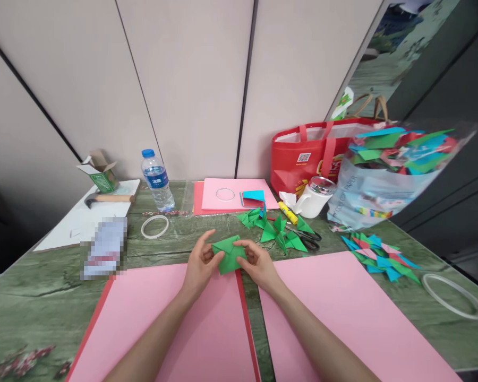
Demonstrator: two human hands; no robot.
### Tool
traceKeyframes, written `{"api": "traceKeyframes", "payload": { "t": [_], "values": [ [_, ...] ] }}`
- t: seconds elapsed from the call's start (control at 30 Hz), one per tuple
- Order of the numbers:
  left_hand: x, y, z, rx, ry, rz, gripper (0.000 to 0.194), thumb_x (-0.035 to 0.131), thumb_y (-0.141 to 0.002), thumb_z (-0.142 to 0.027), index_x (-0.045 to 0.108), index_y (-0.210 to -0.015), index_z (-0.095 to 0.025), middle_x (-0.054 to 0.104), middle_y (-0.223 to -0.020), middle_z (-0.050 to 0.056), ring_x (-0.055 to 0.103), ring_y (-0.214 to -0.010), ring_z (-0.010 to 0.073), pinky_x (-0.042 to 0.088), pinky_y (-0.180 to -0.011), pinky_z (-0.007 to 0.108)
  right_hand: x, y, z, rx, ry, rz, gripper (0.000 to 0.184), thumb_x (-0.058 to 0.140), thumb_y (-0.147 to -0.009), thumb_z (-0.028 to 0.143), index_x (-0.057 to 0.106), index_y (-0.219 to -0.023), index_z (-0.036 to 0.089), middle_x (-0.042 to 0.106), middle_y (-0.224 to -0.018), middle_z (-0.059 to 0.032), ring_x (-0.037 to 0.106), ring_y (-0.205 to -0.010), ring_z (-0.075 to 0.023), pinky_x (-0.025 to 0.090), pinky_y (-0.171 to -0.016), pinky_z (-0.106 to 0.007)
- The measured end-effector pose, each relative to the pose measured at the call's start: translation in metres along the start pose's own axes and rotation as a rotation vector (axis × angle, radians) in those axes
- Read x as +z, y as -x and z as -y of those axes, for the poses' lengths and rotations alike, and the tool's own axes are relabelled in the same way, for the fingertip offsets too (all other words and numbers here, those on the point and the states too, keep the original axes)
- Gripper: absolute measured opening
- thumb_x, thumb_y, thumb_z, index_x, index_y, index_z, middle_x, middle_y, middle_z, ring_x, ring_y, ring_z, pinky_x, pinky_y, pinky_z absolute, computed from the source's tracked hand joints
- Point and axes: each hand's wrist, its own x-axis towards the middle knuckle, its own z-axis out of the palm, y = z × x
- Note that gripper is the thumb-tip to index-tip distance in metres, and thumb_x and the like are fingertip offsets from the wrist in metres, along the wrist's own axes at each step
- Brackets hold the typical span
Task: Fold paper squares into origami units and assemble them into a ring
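Observation:
A folded green paper [230, 257] is held up between my two hands, over the top edge of the left pink sheet. My left hand [201, 262] pinches its left side, thumb in front and the index finger raised. On the right side, my right hand [258, 262] grips it with thumb and index finger. Just beyond lie several folded green paper pieces [279, 233], with black-handled scissors [311, 241] partly under them. Large pink sheets [163, 313] lie beneath my forearms, the left one over a red sheet.
A water bottle [158, 183], hammer [109, 198], small box [103, 172] and white ring [155, 226] stand left. To the right are a white mug [314, 199], yellow glue stick [288, 212], red bag [290, 159], plastic bag of folded papers [382, 185] and a colourful paper pile [382, 257].

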Motion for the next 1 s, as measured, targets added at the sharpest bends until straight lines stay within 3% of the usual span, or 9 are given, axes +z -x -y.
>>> {"api": "traceKeyframes", "payload": {
  "t": [0.07,0.13,0.23,0.37,0.47,0.57,0.67,0.83,1.0],
  "values": [
    [-0.0034,-0.0031,0.0017,-0.016,-0.064,-0.011,0.049,0.061,-0.067,-0.029,0.051,-0.114,-0.016,0.066,-0.075,0.003,0.057,-0.059,0.0126,0.045,-0.054,0.022,-0.0001,0.0008,0.0002,-0.023,0.092,-0.001,0.028,0.05,-0.068,0.014,0.055,-0.095,0.021,0.056,-0.076,-0.0004,0.054,-0.067,-0.0146,0.042,-0.054,-0.023],
    [-0.0067,-0.0058,0.0048,-0.044,-0.164,-0.03,0.028,0.063,-0.065,-0.031,0.065,-0.087,-0.014,0.066,-0.069,0.003,0.057,-0.058,0.014,0.045,-0.054,0.023,-0.0001,0.0013,0.0003,-0.055,0.12,-0.006,0.031,0.049,-0.068,0.012,0.051,-0.098,0.021,0.058,-0.08,-0.0008,0.056,-0.071,-0.0152,0.043,-0.057,-0.024],
    [-0.0083,-0.0065,0.0083,-0.062,-0.185,-0.034,0.017,0.064,-0.064,-0.03,0.066,-0.067,-0.013,0.066,-0.066,0.003,0.058,-0.058,0.0148,0.045,-0.055,0.024,-0.0008,0.0016,0.0016,-0.089,0.101,-0.045,0.039,0.05,-0.069,0.011,0.043,-0.106,0.022,0.062,-0.084,-0.001,0.058,-0.076,-0.0161,0.045,-0.063,-0.027],
    [-0.0053,-0.0026,0.0077,-0.048,-0.047,-0.021,0.017,0.065,-0.064,-0.03,0.066,-0.071,-0.015,0.061,-0.083,0.004,0.055,-0.049,0.0101,0.046,-0.045,0.022,-0.0038,0.0011,0.0049,-0.175,0.197,-0.129,0.021,0.05,-0.071,0.012,0.058,-0.088,0.02,0.063,-0.085,-0.0039,0.058,-0.082,-0.0187,0.045,-0.07,-0.031],
    [-0.0035,-0.001,0.0061,0.033,0.028,-0.031,0.012,0.066,-0.063,-0.026,0.067,-0.071,-0.017,0.053,-0.09,0.003,0.057,-0.061,0.0104,0.051,-0.057,0.025,-0.0051,0.0008,0.0058,-0.25,0.219,-0.161,0.019,0.05,-0.07,0.009,0.064,-0.075,0.021,0.063,-0.087,-0.0049,0.055,-0.088,-0.02,0.043,-0.076,-0.034],
    [-0.0028,-0.0008,0.0045,0.058,0.069,0.013,0.012,0.069,-0.06,-0.023,0.069,-0.072,-0.019,0.052,-0.099,0.005,0.059,-0.08,0.0155,0.051,-0.071,0.029,-0.0037,0.0012,0.0044,-0.258,0.165,-0.201,0.021,0.052,-0.068,0.007,0.065,-0.074,0.023,0.062,-0.091,-0.0043,0.055,-0.09,-0.0199,0.041,-0.082,-0.037],
    [-0.0019,0.0006,0.0023,0.034,0.083,0.092,0.013,0.069,-0.061,-0.022,0.07,-0.074,-0.019,0.047,-0.122,0.009,0.054,-0.101,0.0238,0.049,-0.079,0.032,-0.0012,0.0017,0.0035,-0.228,0.081,-0.228,0.018,0.056,-0.066,0.009,0.066,-0.071,0.023,0.058,-0.099,-0.0051,0.053,-0.097,-0.0208,0.041,-0.085,-0.038],
    [-0.0019,0.0026,0.0008,0.015,0.072,0.066,0.012,0.067,-0.063,-0.022,0.071,-0.074,-0.019,0.049,-0.126,0.009,0.052,-0.106,0.0274,0.047,-0.083,0.034,0.0014,0.0009,0.0045,-0.124,-0.18,-0.152,0.013,0.066,-0.061,0.016,0.065,-0.072,0.021,0.047,-0.117,-0.007,0.051,-0.104,-0.0223,0.046,-0.081,-0.034],
    [-0.0038,-0.0005,0.0,0.046,0.069,0.033,0.011,0.069,-0.061,-0.023,0.072,-0.071,-0.019,0.06,-0.112,0.009,0.057,-0.098,0.0248,0.048,-0.081,0.033,0.0016,-0.0009,0.0059,0.051,-0.342,-0.011,0.02,0.073,-0.054,0.023,0.064,-0.071,0.019,0.061,-0.08,-0.0025,0.06,-0.071,-0.0161,0.049,-0.066,-0.03]
  ]
}}
